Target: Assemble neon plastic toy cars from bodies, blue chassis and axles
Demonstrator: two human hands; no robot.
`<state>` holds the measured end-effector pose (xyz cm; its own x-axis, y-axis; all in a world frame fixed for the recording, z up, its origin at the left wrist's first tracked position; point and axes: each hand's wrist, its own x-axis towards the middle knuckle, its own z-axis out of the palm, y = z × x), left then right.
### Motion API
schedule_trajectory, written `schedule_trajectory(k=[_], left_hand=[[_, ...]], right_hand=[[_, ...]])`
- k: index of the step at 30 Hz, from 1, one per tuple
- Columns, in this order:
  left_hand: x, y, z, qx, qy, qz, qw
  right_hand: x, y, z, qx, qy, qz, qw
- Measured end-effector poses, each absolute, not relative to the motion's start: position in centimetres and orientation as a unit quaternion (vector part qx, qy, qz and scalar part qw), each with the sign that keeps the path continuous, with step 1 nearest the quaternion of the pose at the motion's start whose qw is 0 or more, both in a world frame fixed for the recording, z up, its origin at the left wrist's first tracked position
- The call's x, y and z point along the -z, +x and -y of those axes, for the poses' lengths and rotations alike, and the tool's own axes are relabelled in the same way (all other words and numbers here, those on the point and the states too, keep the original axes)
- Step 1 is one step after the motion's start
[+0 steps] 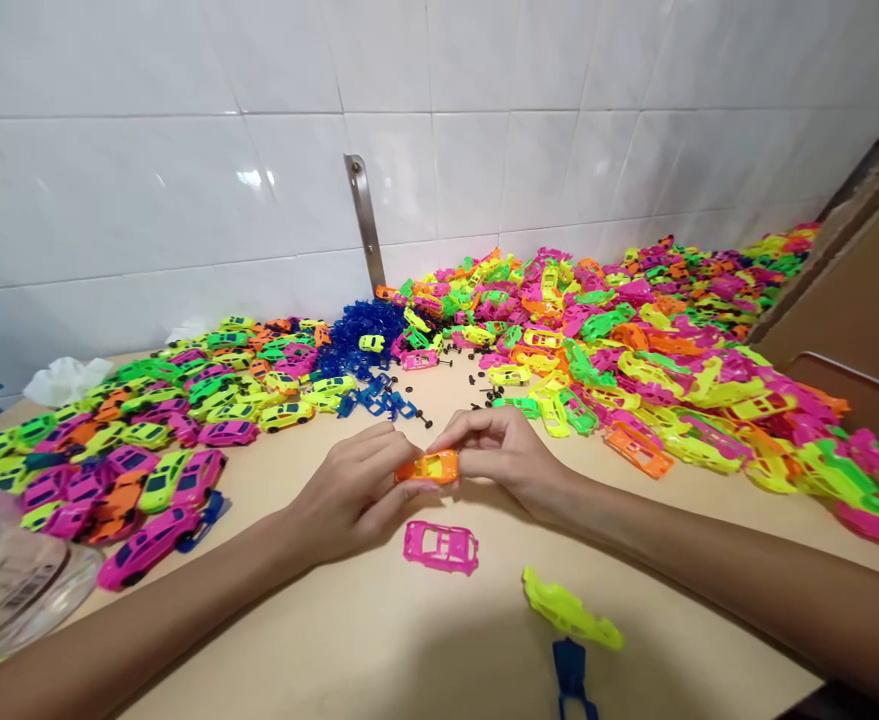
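Between my two hands, over the middle of the table, is an orange toy car body (439, 466) with yellow showing in its window openings. My left hand (356, 485) grips its left end with thumb and fingers. At its right end the fingers of my right hand (510, 460) are closed on it. Just below lies a pink toy car body (440, 547), flat on the table. A yellow car body (570, 608) rests on its side farther right, and a dark blue plastic part (572, 675) lies at the bottom edge.
Toy cars with dark windows (229, 432) crowd the left. A heap of blue parts (364, 335) sits at the back, near black wheels on axles (425, 418). Loose car bodies (634, 350) pile up at right beside a cardboard box (851, 280). A clear plastic container (71, 580) stands left.
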<state>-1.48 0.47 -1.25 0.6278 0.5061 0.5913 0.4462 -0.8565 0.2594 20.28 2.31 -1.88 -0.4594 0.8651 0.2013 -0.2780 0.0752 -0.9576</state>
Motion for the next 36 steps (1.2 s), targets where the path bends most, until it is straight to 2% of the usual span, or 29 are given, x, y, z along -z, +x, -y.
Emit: schedule_trajectory(k=[4,10,16,21,36], left_hand=[[1.0,-1.6,-0.3,-0.37,0.871,-0.307,0.104],[0.7,-1.2,-1.0,-0.433,0.736,-0.387,0.349],[0.9,-1.2,-2.4,-0.439,0.66,-0.388,0.47],[0.9,-1.1,-2.5,-0.387,0.686,-0.404,0.464],[0.9,-1.2,-2.9,-0.318,0.736,-0.413,0.432]], right_hand=[[1.8,20.3,-2.1,-0.663,-0.246,0.551,0.443],[1.2,21.1,-2.9,-0.618,-0.258,0.584,0.459],[1.4,21.4,-3.5,-0.633,-0.237,0.597,0.431],[1.6,21.3,-3.9,-0.589,-0.261,0.629,0.434],[1.6,21.1,-3.8,-0.637,-0.259,0.618,0.38]])
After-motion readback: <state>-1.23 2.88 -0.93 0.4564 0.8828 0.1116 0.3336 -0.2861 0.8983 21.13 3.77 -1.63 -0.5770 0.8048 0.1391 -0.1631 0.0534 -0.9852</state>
